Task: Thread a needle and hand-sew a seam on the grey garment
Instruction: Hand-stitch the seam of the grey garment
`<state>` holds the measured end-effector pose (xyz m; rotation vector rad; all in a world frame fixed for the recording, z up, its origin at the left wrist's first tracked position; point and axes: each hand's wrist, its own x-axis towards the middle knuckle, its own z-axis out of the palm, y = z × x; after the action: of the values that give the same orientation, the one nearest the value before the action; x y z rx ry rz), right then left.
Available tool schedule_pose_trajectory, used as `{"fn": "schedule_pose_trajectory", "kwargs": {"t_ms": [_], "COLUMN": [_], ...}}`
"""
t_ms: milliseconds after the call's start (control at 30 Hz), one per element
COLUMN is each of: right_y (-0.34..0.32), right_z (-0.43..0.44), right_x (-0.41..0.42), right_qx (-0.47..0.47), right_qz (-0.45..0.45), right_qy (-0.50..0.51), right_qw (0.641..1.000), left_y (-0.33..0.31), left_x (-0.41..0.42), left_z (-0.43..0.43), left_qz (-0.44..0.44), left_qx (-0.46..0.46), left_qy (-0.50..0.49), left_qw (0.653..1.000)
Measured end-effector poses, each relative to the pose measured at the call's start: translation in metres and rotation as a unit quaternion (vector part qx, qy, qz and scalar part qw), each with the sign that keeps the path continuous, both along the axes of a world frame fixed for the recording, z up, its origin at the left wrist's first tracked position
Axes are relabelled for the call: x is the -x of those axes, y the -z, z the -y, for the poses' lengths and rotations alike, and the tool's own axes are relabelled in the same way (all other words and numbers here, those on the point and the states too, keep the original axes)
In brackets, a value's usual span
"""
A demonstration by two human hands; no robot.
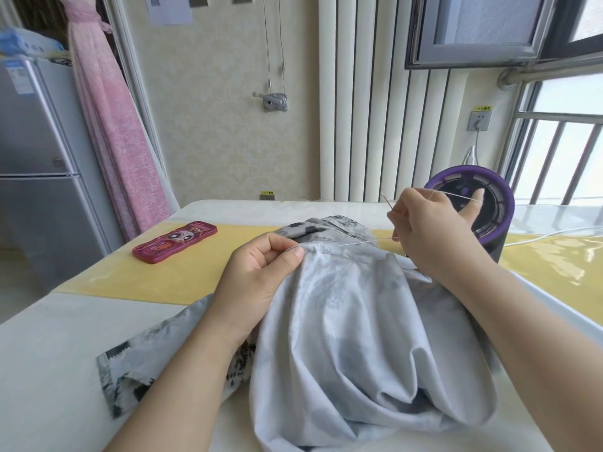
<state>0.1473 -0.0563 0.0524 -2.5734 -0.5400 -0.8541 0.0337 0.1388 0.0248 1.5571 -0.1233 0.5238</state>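
The grey garment [352, 321] lies bunched on the table in front of me, its printed side showing at the left. My left hand [261, 272] pinches the folded seam edge between thumb and fingers. My right hand [434, 230] is raised to the right of the seam and holds a thin needle [386, 201] pointing up and left. A white thread [365, 242] runs taut from the seam to that hand and passes over its extended index finger.
A red patterned case [174, 242] lies on the yellow table runner [156, 275] to the left. A purple-rimmed round device [489, 210] with a white cable stands behind my right hand. A silver fridge and a pink curtain stand at the left.
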Motion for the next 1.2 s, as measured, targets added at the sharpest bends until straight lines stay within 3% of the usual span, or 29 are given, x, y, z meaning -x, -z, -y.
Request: {"fn": "schedule_pose_trajectory", "kwargs": {"t_ms": [100, 167, 267, 367, 800, 933, 1200], "right_y": [-0.001, -0.007, -0.017, -0.011, -0.026, -0.027, -0.03], "right_z": [-0.001, -0.006, -0.023, -0.037, -0.016, -0.014, -0.012], "right_x": [0.001, 0.012, 0.043, 0.057, 0.055, 0.055, 0.055], "right_qx": [-0.021, -0.069, -0.138, -0.119, 0.052, 0.107, 0.121], "right_qz": [0.013, 0.01, -0.06, -0.1, -0.253, -0.226, -0.195], "right_qy": [-0.025, -0.1, -0.223, -0.268, -0.269, -0.246, -0.23], "right_qw": [0.999, 0.992, 0.963, 0.951, 0.928, 0.936, 0.946], "left_y": [0.0, 0.001, 0.002, 0.0, 0.0, 0.001, -0.002], "left_x": [0.0, -0.001, -0.001, 0.001, 0.002, 0.003, 0.004], "left_z": [0.0, 0.0, 0.0, 0.002, 0.001, 0.001, 0.002], "left_qz": [-0.003, -0.003, -0.003, -0.006, -0.027, -0.033, -0.04], "left_qx": [-0.001, -0.004, -0.007, -0.02, -0.112, -0.118, -0.108], "left_qy": [0.004, 0.009, 0.025, 0.056, 0.081, 0.075, 0.071], "left_qw": [1.0, 1.0, 1.0, 0.998, 0.99, 0.99, 0.991]}}
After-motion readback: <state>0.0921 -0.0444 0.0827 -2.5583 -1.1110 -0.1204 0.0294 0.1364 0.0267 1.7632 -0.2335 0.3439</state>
